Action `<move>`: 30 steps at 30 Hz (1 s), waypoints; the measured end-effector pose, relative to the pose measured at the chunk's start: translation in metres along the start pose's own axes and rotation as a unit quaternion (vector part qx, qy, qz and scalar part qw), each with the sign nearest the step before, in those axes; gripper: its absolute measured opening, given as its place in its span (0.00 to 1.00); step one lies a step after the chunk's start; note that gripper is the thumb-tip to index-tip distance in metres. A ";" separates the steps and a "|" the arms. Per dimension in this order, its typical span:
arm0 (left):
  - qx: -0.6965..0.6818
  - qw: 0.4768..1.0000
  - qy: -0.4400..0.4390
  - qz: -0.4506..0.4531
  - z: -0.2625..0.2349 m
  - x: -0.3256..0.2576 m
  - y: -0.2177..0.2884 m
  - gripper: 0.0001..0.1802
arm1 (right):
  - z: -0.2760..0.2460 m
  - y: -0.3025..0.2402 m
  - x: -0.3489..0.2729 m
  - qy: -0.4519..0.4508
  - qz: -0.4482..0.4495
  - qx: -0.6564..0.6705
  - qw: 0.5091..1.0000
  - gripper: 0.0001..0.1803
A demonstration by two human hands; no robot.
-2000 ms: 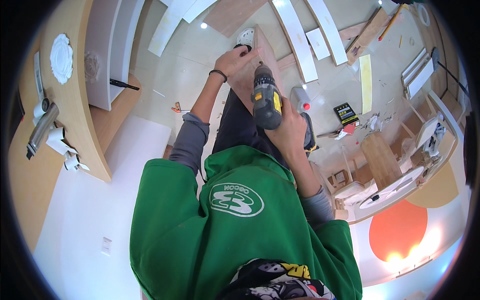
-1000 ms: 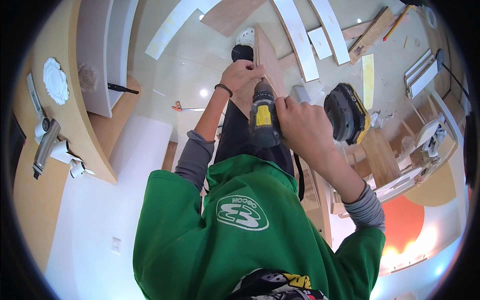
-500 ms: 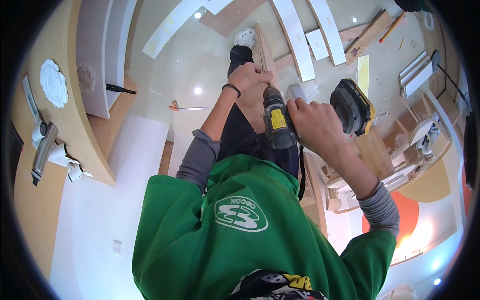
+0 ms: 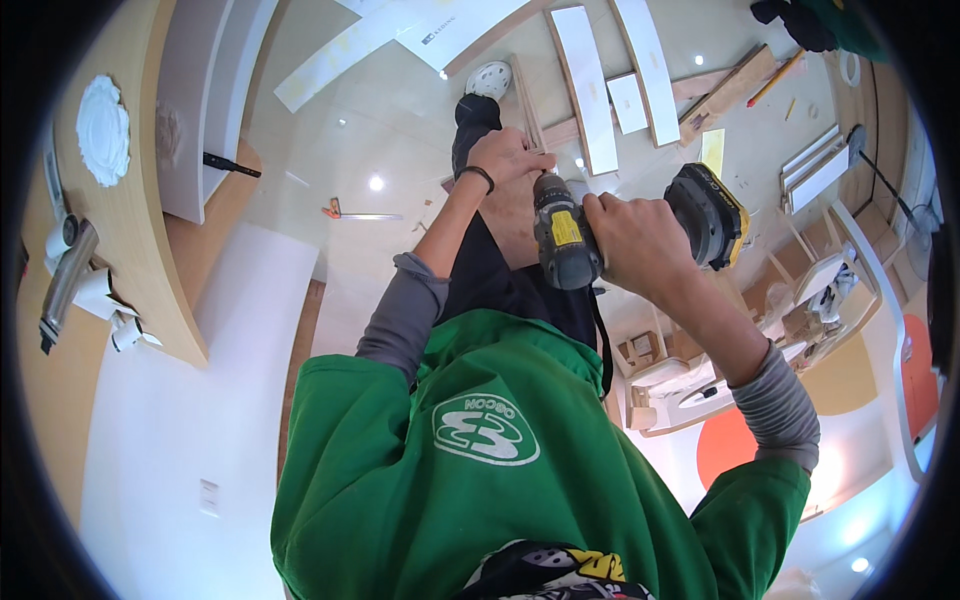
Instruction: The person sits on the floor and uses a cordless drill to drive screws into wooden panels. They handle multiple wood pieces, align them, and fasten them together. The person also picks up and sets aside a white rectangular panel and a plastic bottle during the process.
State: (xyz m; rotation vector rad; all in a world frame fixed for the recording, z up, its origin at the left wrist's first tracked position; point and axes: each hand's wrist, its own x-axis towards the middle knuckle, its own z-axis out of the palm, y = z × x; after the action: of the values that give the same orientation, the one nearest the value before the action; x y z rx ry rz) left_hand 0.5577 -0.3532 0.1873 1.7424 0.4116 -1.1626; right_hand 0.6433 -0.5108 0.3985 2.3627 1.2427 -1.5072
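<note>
My right hand (image 4: 640, 235) is wrapped round the grip of a cordless drill (image 4: 568, 240). The drill has a dark body with a yellow label, and its black-and-yellow battery (image 4: 708, 215) sticks out to the right of my fist. Its chuck points away from me, close to the fingertips of my left hand (image 4: 505, 157). Those fingers are pinched together at the drill's tip; whatever lies between them is hidden. Below and beside my left hand is a wooden board (image 4: 512, 220) over my leg. A narrow wood strip (image 4: 527, 105) runs beyond it, next to my white shoe (image 4: 490, 80).
White-faced boards (image 4: 586, 90) and wood offcuts lie on the floor ahead. An orange-handled tool (image 4: 362, 215) lies on the floor to my left. A curved wooden counter (image 4: 150, 230) holds white paste (image 4: 104, 130). Another person's dark-gloved hand (image 4: 795, 22) shows at the upper right.
The view has shifted slightly. The drill remains at my left fingertips, tilted a little differently. More of the other person's dark glove shows at the upper right.
</note>
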 end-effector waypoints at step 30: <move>0.008 1.000 -0.016 0.021 0.000 0.007 0.002 0.35 | 0.004 -0.005 -0.021 -0.017 0.044 0.053 0.997 0.21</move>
State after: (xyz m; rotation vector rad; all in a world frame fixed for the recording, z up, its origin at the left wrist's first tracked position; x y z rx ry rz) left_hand 0.5627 -0.3556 0.1826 1.7359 0.3451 -1.1659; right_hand 0.6327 -0.5212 0.4147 2.4104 1.0629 -1.6169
